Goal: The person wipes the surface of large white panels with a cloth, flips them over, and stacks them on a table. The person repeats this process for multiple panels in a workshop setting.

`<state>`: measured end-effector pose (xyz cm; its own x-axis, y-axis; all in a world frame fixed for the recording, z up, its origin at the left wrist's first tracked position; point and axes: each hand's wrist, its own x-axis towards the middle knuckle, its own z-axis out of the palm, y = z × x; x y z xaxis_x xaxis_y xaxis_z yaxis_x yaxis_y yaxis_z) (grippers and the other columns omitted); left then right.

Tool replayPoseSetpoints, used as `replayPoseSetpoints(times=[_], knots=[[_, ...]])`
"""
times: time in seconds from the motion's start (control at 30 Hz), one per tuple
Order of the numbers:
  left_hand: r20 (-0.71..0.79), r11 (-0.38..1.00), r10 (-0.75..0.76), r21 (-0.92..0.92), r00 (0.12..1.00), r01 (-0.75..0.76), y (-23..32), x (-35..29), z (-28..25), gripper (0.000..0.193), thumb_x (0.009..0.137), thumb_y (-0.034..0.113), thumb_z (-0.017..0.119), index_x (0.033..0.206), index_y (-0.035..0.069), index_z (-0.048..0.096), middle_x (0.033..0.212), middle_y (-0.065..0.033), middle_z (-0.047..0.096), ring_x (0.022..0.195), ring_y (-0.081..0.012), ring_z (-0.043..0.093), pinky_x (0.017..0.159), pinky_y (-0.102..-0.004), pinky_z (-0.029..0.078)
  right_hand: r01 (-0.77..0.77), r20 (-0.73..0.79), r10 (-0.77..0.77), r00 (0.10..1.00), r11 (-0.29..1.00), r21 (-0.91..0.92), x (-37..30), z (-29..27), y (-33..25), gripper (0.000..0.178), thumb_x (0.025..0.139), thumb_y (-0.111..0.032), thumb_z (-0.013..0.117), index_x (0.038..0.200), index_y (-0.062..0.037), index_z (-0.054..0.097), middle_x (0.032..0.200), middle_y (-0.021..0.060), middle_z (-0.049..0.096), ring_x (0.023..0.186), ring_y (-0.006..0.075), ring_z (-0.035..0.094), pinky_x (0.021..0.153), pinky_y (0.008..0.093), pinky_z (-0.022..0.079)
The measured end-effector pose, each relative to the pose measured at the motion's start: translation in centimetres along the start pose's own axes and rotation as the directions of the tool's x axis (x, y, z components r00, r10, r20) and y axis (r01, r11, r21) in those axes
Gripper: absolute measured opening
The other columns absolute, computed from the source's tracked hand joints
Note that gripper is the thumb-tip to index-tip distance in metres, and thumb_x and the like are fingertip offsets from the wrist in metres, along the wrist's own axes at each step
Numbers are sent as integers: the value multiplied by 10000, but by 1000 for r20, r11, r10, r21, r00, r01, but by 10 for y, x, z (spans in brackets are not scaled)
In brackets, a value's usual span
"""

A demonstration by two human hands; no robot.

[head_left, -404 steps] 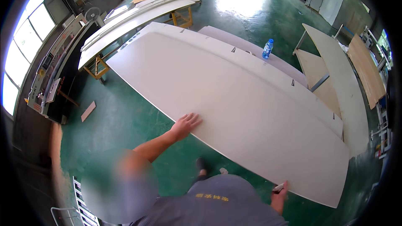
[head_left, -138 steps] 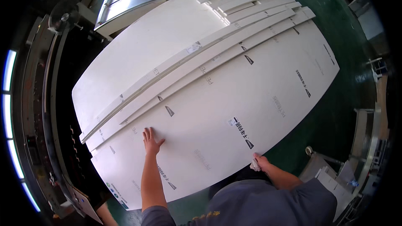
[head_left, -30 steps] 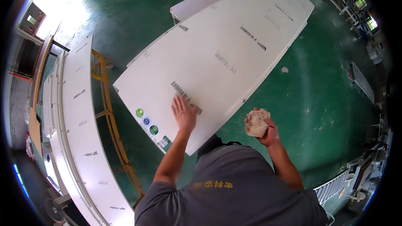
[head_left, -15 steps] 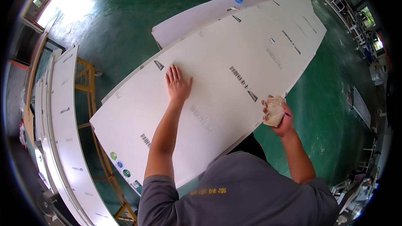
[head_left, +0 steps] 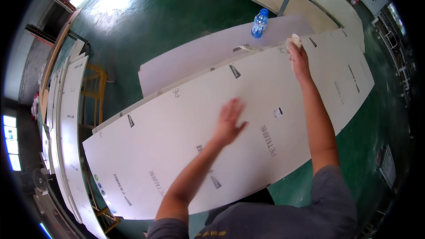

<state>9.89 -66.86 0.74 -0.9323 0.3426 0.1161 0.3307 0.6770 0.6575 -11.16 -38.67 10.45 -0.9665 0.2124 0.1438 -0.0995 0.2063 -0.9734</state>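
Green workshop floor (head_left: 164, 24) around. Right hand (head_left: 299, 64) curled closed around pale cloth (head_left: 295, 40) near far edge of white panel (head_left: 181, 126). Left hand (head_left: 229, 124) blurred, fingers spread, nothing in grasp; cannot tell whether touching panel. Grey lettering (head_left: 268, 140), dark wedge marks (head_left: 234, 71), small white label (head_left: 277, 113) on panel; long axis slants lower left to upper right. Beyond: blue bottle (head_left: 260, 24) upright on pale board (head_left: 177, 67).

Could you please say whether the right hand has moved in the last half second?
Yes: against the white panel, the right hand has gone from the near edge toward the far edge, closer to the blue bottle.
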Motion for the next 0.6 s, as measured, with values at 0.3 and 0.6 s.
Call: replayPoseSetpoints(times=[0.3,0.6], knots=[[-295,719,-453,436,841,541,-109,-48,-85,666,975,359,526,1555,92,339,1653,-159,257,1538,-336,201,1262,-497,109,401,278,-364,889,327,-856,208,100,7,348,966,-396,580,1177,-125,638,1204,122,618,1144,371,591,975,496,487],[-311,746,-433,404,846,529,-111,-45,-82,652,932,299,574,1526,99,393,1632,-161,302,1521,-346,245,1255,-508,146,601,552,-284,784,121,-790,216,118,25,209,916,-300,659,1002,-110,680,986,119,712,881,349,710,761,471,573]])
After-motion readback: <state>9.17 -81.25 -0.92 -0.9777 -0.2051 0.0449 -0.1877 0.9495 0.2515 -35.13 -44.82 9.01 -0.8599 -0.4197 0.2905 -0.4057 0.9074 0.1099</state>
